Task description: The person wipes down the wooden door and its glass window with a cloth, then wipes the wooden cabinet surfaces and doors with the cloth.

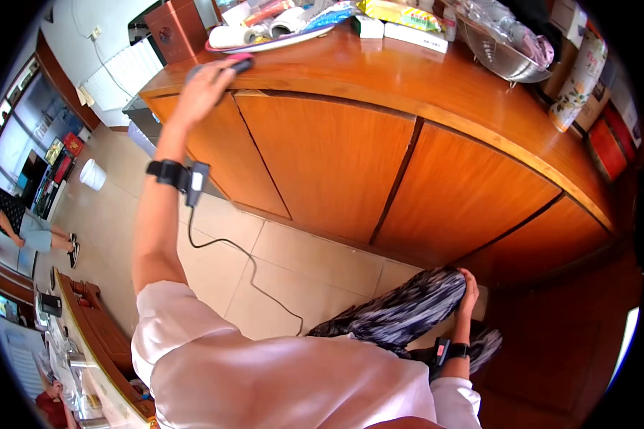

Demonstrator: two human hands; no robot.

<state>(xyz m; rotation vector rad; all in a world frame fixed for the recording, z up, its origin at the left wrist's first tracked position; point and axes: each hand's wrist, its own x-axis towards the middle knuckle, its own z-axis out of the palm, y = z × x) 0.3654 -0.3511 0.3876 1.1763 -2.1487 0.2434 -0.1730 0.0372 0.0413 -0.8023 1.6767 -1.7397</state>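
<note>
My left hand (206,89) is stretched out over the near left end of the wooden cabinet top (315,68). Its fingers are closed around a dark object with a pink part (243,65), which lies low over the surface; its kind does not show clearly. Just behind it is a tray (283,44) heaped with rolls and packets. My right hand (469,289) rests on the knee of my patterned trousers (415,307), its fingers lying over the cloth with nothing in them. Each wrist wears a black strap (170,172) with a small device.
The cabinet front (329,157) curves across the space before me. A metal colander (504,57) with bags, boxes (415,36) and a floral cylinder (579,86) stand on top. A cable (254,275) hangs from my left wrist. A white bucket (92,174) and a person (28,222) are left.
</note>
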